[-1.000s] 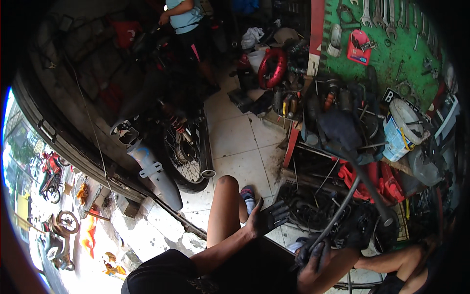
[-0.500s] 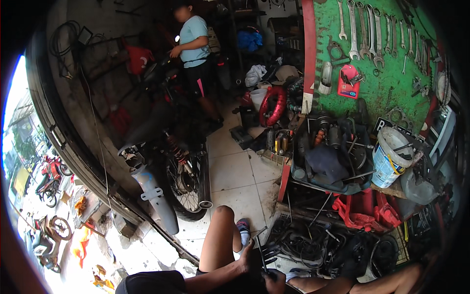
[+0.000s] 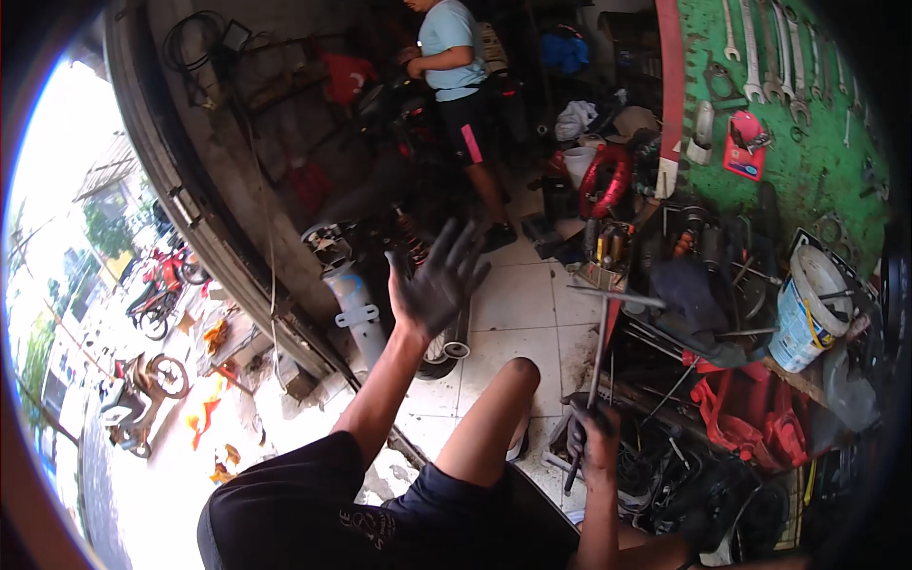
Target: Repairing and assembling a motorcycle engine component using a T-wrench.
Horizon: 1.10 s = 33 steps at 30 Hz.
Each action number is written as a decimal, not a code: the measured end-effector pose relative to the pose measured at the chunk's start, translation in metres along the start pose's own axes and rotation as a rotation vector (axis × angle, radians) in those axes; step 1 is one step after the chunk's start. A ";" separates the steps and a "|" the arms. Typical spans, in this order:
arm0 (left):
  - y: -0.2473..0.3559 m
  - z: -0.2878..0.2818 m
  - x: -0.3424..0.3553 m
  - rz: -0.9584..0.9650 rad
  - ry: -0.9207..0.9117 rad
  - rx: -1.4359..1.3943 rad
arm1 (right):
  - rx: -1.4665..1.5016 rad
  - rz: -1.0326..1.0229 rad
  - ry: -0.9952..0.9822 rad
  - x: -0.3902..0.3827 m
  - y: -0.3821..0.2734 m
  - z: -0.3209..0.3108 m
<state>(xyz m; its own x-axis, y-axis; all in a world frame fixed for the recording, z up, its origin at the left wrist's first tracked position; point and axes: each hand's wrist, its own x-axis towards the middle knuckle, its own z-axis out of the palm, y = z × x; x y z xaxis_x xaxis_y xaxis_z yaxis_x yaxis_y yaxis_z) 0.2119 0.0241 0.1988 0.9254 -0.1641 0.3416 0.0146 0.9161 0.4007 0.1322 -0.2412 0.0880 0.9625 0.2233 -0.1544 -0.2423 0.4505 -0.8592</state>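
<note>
My left hand (image 3: 439, 290), blackened over the palm and fingers, is held up with its fingers spread and nothing in it. Behind it are the motorcycle's rear shock and wheel, partly hidden by the hand. At the lower right, my right hand (image 3: 594, 435), also dark with grime, is closed around the shaft of a T-handle wrench (image 3: 602, 347). The wrench stands nearly upright, its crossbar above the fist and its lower end sticking out below. My bent knee (image 3: 518, 375) lies between the two arms.
A person in a light blue shirt (image 3: 448, 57) stands by a motorcycle at the back. To the right are a cluttered parts bench with a white and blue bucket (image 3: 807, 309), red plastic parts (image 3: 736, 404) and a green board (image 3: 788, 142) hung with wrenches. A grey tube-shaped part (image 3: 356, 309) stands near the doorway.
My left hand has risen from my lap, away from the wrench, and spread open. My right hand has lifted the wrench up and to the right. The view has shifted left.
</note>
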 end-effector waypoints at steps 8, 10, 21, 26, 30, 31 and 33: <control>0.078 -0.034 0.007 0.315 0.024 0.123 | 0.075 0.466 0.206 -0.011 0.133 -0.114; 0.078 -0.042 0.003 0.402 0.116 0.117 | 0.327 0.568 0.120 -0.017 0.143 -0.133; 0.047 -0.125 -0.022 0.328 0.266 -0.012 | 1.278 0.405 -0.461 -0.010 0.271 -0.261; 0.053 -0.126 -0.025 0.357 0.292 -0.011 | 1.331 0.323 -0.379 -0.012 0.276 -0.272; 0.054 -0.130 -0.027 0.395 0.344 0.000 | 1.379 0.292 -0.305 -0.018 0.286 -0.277; 0.053 -0.132 -0.030 0.406 0.356 0.005 | 1.392 0.285 -0.288 -0.018 0.288 -0.277; 0.051 -0.136 -0.039 0.426 0.382 0.016 | 1.419 0.271 -0.254 -0.020 0.293 -0.276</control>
<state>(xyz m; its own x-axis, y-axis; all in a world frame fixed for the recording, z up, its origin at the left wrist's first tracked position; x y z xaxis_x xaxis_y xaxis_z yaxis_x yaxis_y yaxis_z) 0.2284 0.1272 0.0910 0.9194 0.3653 0.1457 -0.3930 0.8661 0.3089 0.0762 -0.3521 -0.2953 0.8582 0.5132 -0.0126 -0.4674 0.7912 0.3944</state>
